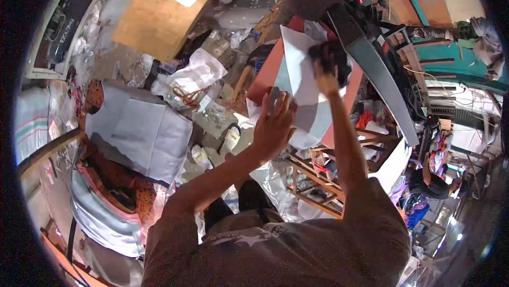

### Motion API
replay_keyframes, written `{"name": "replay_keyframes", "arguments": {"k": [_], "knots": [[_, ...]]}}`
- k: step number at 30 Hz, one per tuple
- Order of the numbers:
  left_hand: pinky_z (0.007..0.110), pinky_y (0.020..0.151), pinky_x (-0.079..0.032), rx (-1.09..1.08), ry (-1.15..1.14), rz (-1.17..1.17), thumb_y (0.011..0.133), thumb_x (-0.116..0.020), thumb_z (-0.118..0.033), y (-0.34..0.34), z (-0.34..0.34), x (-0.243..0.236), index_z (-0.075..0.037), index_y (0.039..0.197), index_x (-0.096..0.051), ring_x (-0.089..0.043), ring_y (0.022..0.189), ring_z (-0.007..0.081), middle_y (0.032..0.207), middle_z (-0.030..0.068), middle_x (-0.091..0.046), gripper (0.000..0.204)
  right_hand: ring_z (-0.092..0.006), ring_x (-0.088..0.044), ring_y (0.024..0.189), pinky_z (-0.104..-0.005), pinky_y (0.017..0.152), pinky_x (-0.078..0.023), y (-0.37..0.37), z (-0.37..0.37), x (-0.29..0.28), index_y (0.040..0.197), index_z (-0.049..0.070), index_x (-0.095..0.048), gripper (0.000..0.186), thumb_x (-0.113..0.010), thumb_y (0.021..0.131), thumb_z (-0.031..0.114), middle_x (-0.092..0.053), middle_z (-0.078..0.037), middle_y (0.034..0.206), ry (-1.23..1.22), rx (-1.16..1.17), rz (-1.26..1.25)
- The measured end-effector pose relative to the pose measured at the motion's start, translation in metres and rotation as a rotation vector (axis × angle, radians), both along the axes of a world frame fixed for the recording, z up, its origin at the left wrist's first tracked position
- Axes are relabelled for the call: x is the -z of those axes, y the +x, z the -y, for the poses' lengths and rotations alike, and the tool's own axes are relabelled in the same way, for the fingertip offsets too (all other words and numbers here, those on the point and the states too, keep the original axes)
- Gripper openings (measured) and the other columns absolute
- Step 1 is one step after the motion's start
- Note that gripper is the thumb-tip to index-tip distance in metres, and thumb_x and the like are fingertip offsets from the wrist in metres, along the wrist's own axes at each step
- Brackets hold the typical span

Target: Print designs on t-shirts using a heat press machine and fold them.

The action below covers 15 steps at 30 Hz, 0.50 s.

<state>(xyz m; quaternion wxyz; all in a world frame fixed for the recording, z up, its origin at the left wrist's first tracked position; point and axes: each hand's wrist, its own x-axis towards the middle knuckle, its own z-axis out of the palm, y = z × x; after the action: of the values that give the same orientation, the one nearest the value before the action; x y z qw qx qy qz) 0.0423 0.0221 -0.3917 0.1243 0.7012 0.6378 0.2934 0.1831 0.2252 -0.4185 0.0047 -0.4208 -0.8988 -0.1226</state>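
White sheet [304,83] lies on a slanted red tabletop [266,80], right in front of the person. Its long way runs from the far end back toward the person's body, and its near end looks greyer. The left hand [275,120] is at its left side, close to the near end. The right hand [326,79] is over the right part and reaches farther away, so it is nearer to the far end.

The left arm [222,173] bends at the elbow and slants in from the left. Its fingers are bent and a bit apart, with a small grey thing [274,96] by them. I can't tell if that grip is pinching it. The right arm [347,144] goes almost straight out, and its hand runs into a dark, blurry patch [333,58]. I can't tell if those fingers are spread or pressed together.

A long grey panel [379,72] leans just right of the tabletop. A wooden frame [313,189] sits below its near end.
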Motion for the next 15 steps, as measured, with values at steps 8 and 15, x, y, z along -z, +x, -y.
{"name": "replay_keyframes", "arguments": {"k": [8,15], "knots": [[0.054,0.102,-0.032,-0.131,0.105,0.235,0.081,-0.068,-0.023,-0.013,0.047,-0.013,-0.008,0.108,-0.062,-0.046,0.123,0.0347,0.125,0.0132,-0.052,0.032,-0.033,-0.018,0.149,-0.0555,0.117,-0.018,0.026,0.039,0.002,0.15,0.023,-0.038,0.051,-0.04,0.102,0.037,-0.025,-0.008,0.16,-0.407,-0.006,-0.27],[0.05,0.099,-0.036,-0.212,-0.018,0.304,0.08,-0.069,-0.019,-0.013,0.132,0.014,-0.01,0.103,-0.064,-0.051,0.117,0.0334,0.117,0.0109,-0.057,0.025,-0.0396,-0.058,0.113,-0.0459,0.09,-0.049,0.022,0.044,-0.003,0.139,-0.002,-0.043,0.057,-0.052,0.099,0.037,-0.059,-0.029,0.12,-0.001,0.048,-0.078]]}}
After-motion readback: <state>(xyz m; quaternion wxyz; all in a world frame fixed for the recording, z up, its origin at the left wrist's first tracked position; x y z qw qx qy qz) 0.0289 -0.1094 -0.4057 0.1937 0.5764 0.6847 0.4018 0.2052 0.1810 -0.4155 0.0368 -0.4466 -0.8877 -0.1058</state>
